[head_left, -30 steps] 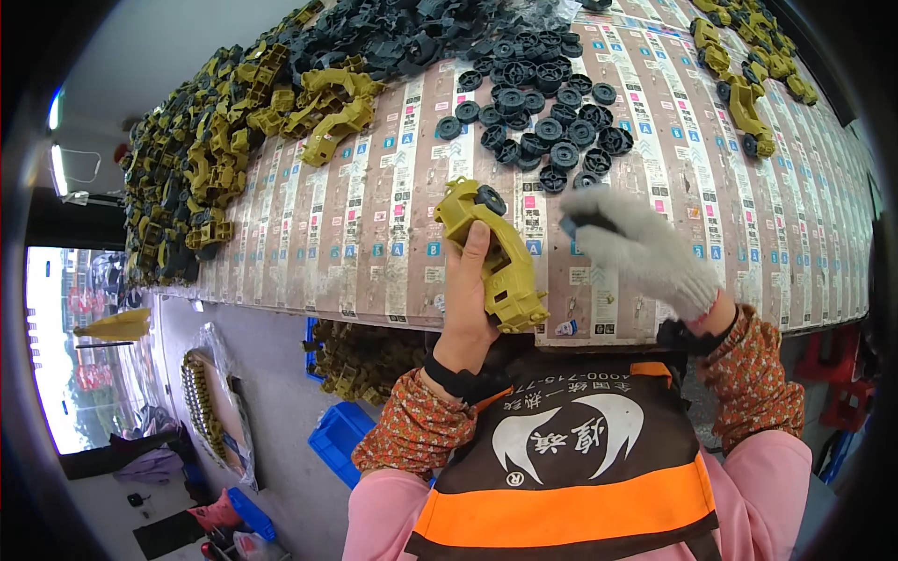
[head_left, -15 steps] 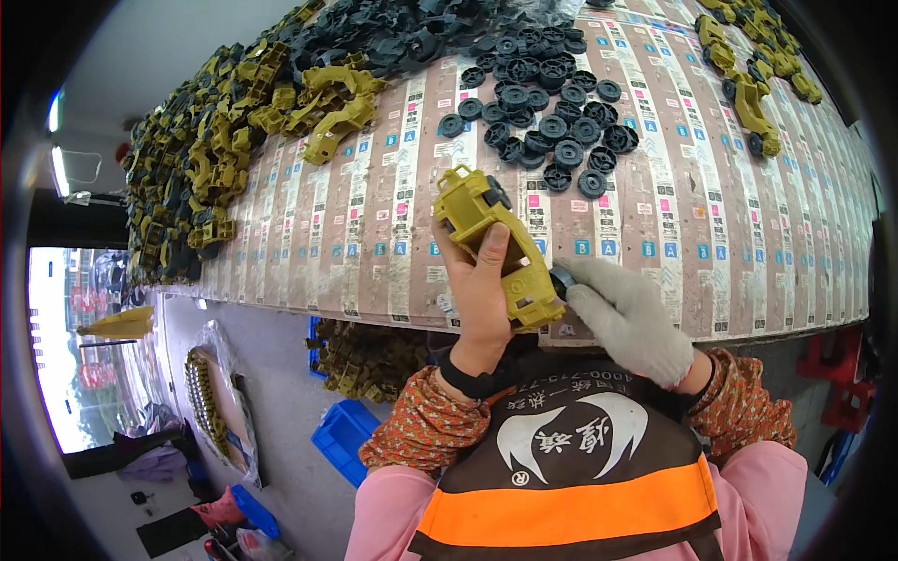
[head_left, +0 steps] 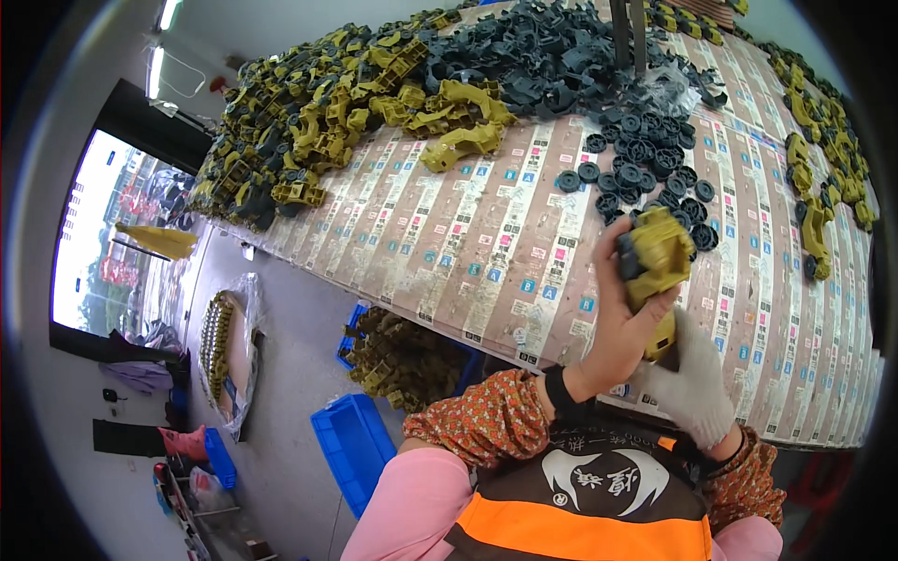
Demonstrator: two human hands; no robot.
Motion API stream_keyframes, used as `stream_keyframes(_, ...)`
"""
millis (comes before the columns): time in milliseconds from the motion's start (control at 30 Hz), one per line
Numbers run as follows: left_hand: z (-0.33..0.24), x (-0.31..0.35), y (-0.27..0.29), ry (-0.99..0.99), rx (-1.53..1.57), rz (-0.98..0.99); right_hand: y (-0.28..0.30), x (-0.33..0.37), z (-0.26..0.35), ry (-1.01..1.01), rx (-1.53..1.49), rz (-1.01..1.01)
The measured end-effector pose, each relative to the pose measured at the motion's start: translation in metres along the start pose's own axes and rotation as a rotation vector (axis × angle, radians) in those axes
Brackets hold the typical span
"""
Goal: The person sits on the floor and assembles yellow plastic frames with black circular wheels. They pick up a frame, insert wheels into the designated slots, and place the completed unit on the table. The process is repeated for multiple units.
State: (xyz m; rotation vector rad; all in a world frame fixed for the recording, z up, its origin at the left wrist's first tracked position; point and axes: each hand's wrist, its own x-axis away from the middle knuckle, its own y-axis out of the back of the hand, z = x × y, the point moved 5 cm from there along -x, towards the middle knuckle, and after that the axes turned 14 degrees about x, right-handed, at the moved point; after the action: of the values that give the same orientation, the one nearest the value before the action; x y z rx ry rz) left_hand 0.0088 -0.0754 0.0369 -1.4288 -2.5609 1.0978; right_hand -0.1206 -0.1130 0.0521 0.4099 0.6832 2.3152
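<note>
My bare left hand (head_left: 617, 332) is wrapped around a yellow plastic toy truck body (head_left: 662, 252), which is tilted and slightly blurred. A dark wheel shows at its upper left side. My right hand (head_left: 697, 379), in a pale knitted glove, closes around the truck's lower end, with the thumb on one side and the fingers on the other. Whether a wheel sits under the gloved fingers is hidden. Just beyond the truck lies a pile of loose dark wheels (head_left: 655, 150) on the table (head_left: 440, 252).
Yellow truck bodies (head_left: 309, 122) are heaped on the table's left, with more (head_left: 816, 234) along the right. Dark plastic parts (head_left: 533, 61) lie at the back beside a clear bag (head_left: 669, 89). Below the left edge stand a blue crate of yellow parts (head_left: 402, 351) and a blue bin (head_left: 354, 449).
The view has swung left. The truck has turned in my left hand, its end now toward me. My right hand, which pinched a dark wheel at the truck's side, now closes around its lower end.
</note>
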Motion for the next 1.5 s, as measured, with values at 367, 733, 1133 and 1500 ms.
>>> stream_keyframes(367, -0.056, -0.184, 0.189, -0.343, -1.514, 0.105, 0.218, -0.080, -0.179, -0.327, -0.408, -0.384)
stream_keyframes(733, -0.078, -0.218, 0.283, 0.062, -1.987, 0.071, 0.229, -0.110, -0.143, 0.049, 0.470, -0.621)
stream_keyframes(1133, -0.095, -0.114, 0.207, 0.411, 0.003, -0.234, 0.015, -0.220, 0.018, 0.541, 0.958, -0.171)
stream_keyframes(1500, -0.055, -0.004, 0.137, 0.620, 0.230, -0.293, 0.008, -0.153, 0.048, 0.163, -0.135, 0.186)
